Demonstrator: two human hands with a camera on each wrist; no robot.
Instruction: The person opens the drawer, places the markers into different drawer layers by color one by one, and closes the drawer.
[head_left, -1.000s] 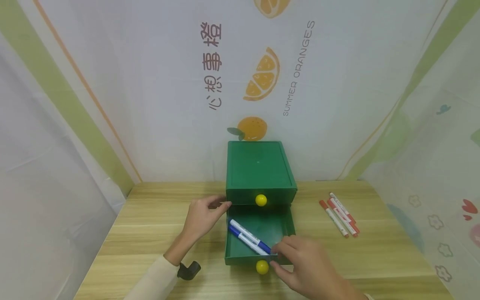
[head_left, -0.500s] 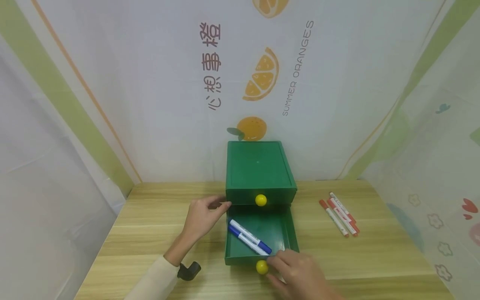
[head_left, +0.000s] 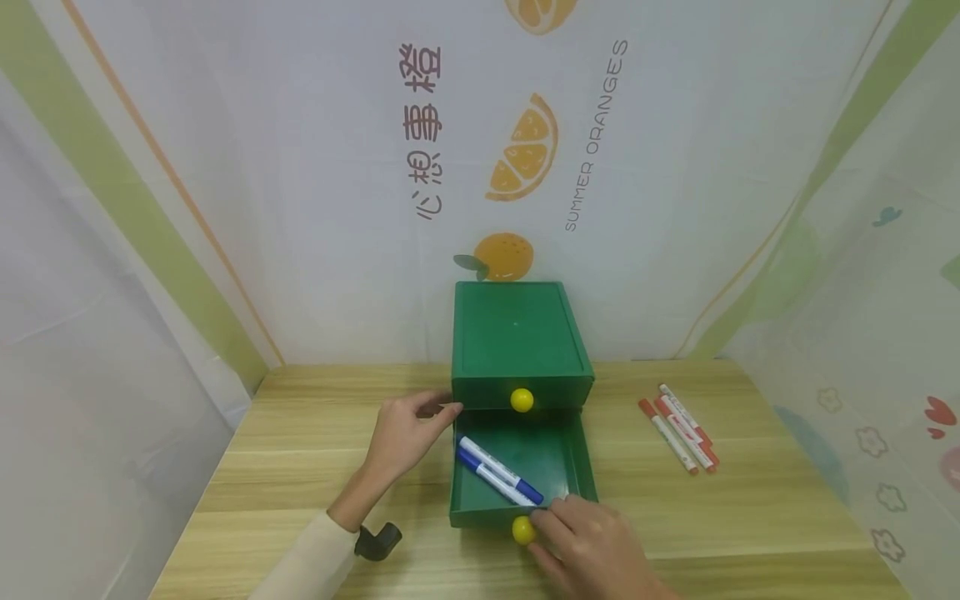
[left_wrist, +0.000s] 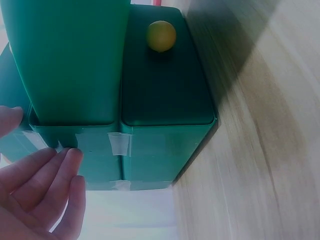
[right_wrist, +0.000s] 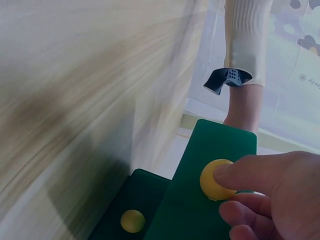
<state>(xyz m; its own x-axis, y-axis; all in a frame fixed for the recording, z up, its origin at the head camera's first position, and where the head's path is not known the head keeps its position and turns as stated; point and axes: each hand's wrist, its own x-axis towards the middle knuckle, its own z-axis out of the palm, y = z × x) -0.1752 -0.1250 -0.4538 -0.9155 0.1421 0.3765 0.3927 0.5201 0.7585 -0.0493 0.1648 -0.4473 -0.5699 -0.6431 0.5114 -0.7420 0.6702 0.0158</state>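
Right hand (head_left: pixel 592 543): curled fingers pinch the yellow knob (head_left: pixel 522 531) of the extended drawer (head_left: pixel 551 446). Left hand (head_left: pixel 405 437): relaxed fingers touch the near side of the green cabinet (head_left: pixel 517 333). Two blue markers (head_left: pixel 498 468) lie in the drawer, just beyond the right fingers; red markers (head_left: pixel 684 433) lie farther right on the tabletop (head_left: pixel 765 500).

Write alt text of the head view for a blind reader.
A person's right hand holds the yellow knob of an open green drawer containing two blue-and-white markers; the left hand is at the left edge of the cabinet. Red-capped markers lie to the right on the wooden table.
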